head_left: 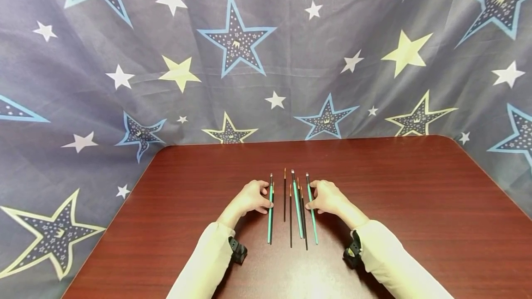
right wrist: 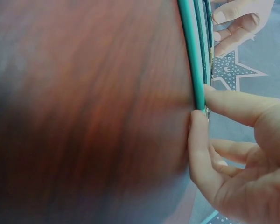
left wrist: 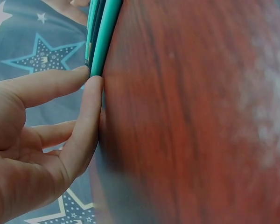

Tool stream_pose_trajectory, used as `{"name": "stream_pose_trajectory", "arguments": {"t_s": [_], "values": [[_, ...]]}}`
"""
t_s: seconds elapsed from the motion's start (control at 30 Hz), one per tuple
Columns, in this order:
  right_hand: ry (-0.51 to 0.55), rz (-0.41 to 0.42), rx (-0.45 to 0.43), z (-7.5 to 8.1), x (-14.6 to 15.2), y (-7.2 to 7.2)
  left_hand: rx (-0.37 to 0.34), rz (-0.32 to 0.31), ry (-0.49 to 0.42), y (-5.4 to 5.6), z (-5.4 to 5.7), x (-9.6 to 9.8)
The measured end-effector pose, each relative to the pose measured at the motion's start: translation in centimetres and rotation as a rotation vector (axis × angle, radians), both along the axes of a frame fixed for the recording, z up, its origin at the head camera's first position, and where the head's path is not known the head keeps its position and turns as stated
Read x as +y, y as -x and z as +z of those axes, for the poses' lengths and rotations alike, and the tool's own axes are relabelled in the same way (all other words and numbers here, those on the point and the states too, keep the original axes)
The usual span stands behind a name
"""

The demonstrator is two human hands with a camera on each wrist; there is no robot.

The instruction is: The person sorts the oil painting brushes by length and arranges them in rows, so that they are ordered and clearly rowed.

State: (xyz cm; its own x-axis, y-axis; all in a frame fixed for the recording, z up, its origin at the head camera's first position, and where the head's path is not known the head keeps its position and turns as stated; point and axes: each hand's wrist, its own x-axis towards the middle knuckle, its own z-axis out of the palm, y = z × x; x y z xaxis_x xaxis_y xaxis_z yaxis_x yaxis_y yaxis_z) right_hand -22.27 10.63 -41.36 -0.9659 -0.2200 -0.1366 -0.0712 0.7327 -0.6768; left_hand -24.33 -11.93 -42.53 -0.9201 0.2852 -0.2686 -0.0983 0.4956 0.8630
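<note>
Several slim paintbrushes lie lengthwise on the table, some with teal handles and some black. My left hand point(head_left: 253, 196) is at the leftmost teal paintbrush point(head_left: 269, 225), its thumb and index fingertips spaced apart along the handle; a black paintbrush point(head_left: 272, 232) lies right beside that one. Mirroring it, my right hand point(head_left: 330, 197) touches the rightmost teal paintbrush point(head_left: 313, 225) with thumb and index finger. Between the hands lie another teal paintbrush point(head_left: 297, 202) and several black ones, including a black paintbrush point(head_left: 284, 202). Both wrist views show fingertips right at teal handles point(left wrist: 105, 37), point(right wrist: 190, 42).
The reddish-brown wooden table point(head_left: 187, 174) has rounded far corners. Behind it hangs a grey cloth point(head_left: 249, 96) printed with stars. A small black device point(head_left: 238, 250) sits on my left wrist, and another black device point(head_left: 352, 252) on my right.
</note>
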Motion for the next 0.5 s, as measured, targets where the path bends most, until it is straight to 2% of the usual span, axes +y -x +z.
{"name": "stream_pose_trajectory", "arguments": {"t_s": [0.17,0.33,0.5], "values": [[0.070,-0.015,-0.036,-0.19,-0.01,0.00,-0.002,-0.002,0.016,0.00,-0.11,0.08],[0.107,0.002,-0.036,-0.15,0.13,-0.03,0.002,0.010,0.025,-0.04,-0.09,0.04],[0.145,-0.035,-0.066,-0.54,0.20,0.19,-0.004,0.017,0.023,-0.19,0.13,0.21]]}}
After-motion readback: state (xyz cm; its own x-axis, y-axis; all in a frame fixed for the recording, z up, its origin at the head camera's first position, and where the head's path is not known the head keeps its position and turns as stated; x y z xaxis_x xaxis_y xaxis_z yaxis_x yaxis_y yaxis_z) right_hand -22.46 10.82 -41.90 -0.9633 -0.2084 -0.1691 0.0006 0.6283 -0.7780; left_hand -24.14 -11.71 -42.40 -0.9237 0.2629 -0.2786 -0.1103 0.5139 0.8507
